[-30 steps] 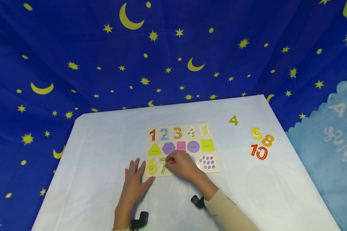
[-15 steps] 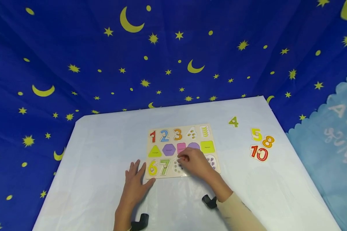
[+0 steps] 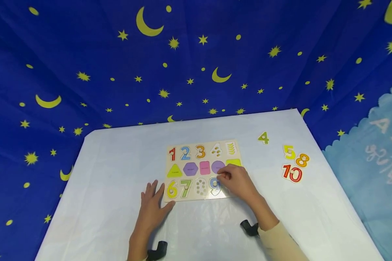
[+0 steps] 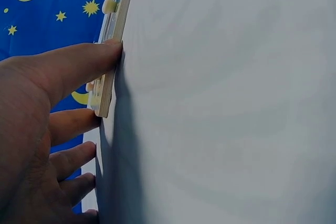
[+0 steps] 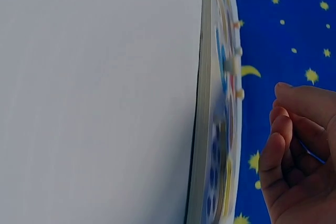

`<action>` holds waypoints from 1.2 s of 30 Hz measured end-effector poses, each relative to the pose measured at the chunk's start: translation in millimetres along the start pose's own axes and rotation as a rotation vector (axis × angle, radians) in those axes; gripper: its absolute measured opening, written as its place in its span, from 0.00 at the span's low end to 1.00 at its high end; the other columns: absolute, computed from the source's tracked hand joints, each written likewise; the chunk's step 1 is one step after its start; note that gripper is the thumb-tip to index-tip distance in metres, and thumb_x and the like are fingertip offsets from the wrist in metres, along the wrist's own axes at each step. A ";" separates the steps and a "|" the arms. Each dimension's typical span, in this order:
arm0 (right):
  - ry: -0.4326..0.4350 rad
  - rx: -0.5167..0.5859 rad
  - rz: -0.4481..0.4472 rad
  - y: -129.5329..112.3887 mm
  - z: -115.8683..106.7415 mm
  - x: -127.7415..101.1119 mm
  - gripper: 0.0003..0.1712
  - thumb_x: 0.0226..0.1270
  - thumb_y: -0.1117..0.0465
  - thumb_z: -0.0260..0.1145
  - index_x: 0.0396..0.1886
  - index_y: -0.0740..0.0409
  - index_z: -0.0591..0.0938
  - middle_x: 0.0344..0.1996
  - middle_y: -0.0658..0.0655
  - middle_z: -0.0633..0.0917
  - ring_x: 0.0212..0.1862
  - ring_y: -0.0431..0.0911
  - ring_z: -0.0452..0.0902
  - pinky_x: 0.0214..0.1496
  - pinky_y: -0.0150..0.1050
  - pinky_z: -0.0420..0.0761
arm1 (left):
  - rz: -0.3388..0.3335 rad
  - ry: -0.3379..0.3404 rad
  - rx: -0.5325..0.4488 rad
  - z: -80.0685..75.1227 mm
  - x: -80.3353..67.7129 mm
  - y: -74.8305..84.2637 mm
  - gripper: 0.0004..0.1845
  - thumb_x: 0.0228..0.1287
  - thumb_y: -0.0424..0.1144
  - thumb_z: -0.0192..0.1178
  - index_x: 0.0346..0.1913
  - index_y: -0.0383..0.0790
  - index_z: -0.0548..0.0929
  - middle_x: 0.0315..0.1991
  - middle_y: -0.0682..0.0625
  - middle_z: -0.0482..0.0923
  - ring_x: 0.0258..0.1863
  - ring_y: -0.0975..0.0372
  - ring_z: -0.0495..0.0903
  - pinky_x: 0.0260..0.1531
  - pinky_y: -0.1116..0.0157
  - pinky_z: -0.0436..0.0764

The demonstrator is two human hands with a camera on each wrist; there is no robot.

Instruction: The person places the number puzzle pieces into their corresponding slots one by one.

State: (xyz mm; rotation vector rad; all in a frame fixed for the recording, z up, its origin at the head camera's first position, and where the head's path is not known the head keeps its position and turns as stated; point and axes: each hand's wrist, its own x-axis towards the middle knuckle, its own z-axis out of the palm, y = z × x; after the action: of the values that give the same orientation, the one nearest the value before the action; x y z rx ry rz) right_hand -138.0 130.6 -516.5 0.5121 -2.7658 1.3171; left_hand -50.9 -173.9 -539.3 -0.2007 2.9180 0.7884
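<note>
Blue cloth with yellow moons and stars hangs behind a white bench (image 3: 117, 181). One wooden puzzle board (image 3: 204, 170) lies flat in the middle of the bench. It has three rows. The top row holds 1, 2 and 3, then two bare slots. The middle row holds five shapes. The bottom row holds 6, 7, one bare dotted slot and a 9 (image 3: 215, 184). The right hand (image 3: 239, 182) is over the board's right end, just beside the 9, with its fingers (image 5: 278, 140) curled in; I cannot tell if they hold anything. The left hand (image 3: 153, 204) lies flat on the bench, fingers straight, thumb touching the board's near left corner. Four loose numbers lie well apart to the right: 4 (image 3: 263, 137), 5 (image 3: 289, 152), 8 (image 3: 302, 160) and 10 (image 3: 292, 173).
</note>
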 end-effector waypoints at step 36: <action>0.201 -0.153 0.175 57.0 -72.9 -38.2 0.10 0.56 0.59 0.74 0.38 0.55 0.86 0.26 0.48 0.78 0.27 0.43 0.71 0.25 0.33 0.72 | -0.002 -0.002 -0.003 0.6 -0.3 -1.3 0.45 0.54 0.55 0.68 0.71 0.40 0.64 0.75 0.42 0.49 0.74 0.48 0.36 0.70 0.47 0.36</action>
State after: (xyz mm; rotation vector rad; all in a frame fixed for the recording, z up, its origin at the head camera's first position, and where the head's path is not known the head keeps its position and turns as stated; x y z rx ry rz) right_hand -127.3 230.1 -519.1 0.1235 -2.7621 1.1034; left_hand -50.4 -174.7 -540.4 -0.2032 2.9148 0.7926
